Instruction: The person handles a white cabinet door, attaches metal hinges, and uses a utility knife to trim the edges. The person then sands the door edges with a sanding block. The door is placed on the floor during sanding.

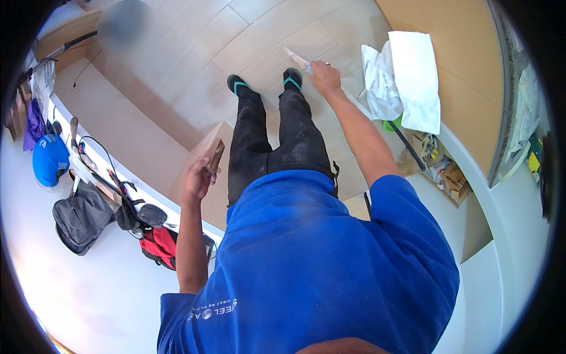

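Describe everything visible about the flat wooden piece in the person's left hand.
The wooden piece is a small, flat, brown block, apparently rectangular, with a lighter broad face and a darker edge. It looks like plain wood or board. The left hand grips its lower end, so it sticks up tilted, over the tan panel beside the left leg. Nothing else touches it; its lower part is hidden.

A home interior under fit-out: bare plywood cabinet panels [124,130], a blue hard hat [50,159] and tool bags [82,218] lie about the tiled floor [247,41].
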